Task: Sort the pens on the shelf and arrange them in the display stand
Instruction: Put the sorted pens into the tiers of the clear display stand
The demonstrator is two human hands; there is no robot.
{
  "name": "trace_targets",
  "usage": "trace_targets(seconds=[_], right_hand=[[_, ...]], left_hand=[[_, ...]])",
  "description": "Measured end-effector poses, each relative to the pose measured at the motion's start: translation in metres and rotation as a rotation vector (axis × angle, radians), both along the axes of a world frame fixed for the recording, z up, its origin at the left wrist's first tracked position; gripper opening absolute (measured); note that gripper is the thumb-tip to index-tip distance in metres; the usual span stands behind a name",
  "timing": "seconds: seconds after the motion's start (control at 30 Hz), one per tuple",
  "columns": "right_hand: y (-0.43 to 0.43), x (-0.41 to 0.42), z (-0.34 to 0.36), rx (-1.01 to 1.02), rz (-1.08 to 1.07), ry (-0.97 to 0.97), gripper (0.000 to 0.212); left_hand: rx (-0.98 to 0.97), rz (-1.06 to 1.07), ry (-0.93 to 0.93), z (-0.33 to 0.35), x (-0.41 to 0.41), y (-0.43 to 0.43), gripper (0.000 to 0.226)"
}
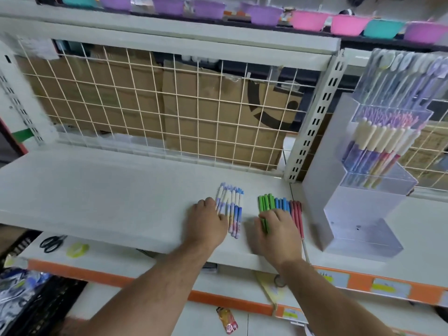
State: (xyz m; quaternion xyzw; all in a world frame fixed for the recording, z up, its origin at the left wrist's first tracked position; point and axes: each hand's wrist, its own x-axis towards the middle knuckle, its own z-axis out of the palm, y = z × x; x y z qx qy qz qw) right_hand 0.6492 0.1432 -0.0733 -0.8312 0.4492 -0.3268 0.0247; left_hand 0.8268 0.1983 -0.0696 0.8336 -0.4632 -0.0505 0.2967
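White steel shelf point(116, 190), stationery aisle: I am watching through the head camera as a person sorts pens into colour groups near the front edge of the shelf, toward its right end. The left hand point(206, 221) sits at the left side of a row of pastel pens point(232, 204), fingers curled with the tips touching the nearest barrels; whether it grips any of them I cannot tell. The right hand point(276, 229) lies over the lower halves of the green pens point(265, 203) and blue pens point(282, 204), fingers bent down onto them, and I cannot tell whether they press or close around a bunch. The red pens point(297, 212) lie just beside the blue, at that hand's outer edge. A clear display stand point(363, 229) waits just to the right of the groups, its upper tiers already holding cream-capped pens point(378, 139), while I see none in its lower tiers. My judgement is that sorting is nearly done and loading has not begun. The risks from here are plain: round barrels so close to the front edge could roll off if a hand sweeps toward the person, and a lift of the green bunch could drag blue neighbours along and mix the colours again. On a lower shelf lie scissors point(52, 243).
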Motion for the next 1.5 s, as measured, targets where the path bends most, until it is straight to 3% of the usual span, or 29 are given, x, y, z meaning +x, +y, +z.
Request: trace_targets(seconds=[0.33, 0.93, 1.2, 1.5], right_hand=[[0.002, 0.000, -0.003, 0.009, 0.000, 0.024, 0.007], [0.003, -0.001, -0.003, 0.050, -0.041, -0.009, 0.016], [0.005, 0.001, 0.006, 0.058, -0.035, -0.031, 0.016], [0.019, 0.016, 0.064, 0.595, 0.041, -0.524, 0.012]], left_hand=[[0.168, 0.159, -0.184, -0.007, -0.001, -0.002, 0.032], [0.212, 0.138, -0.216, -0.010, -0.002, -0.001, 0.016], [-0.087, 0.037, 0.113, 0.011, -0.007, 0.011, 0.019], [-0.260, -0.106, 0.496, 0.036, -0.044, 0.010, 0.020]])
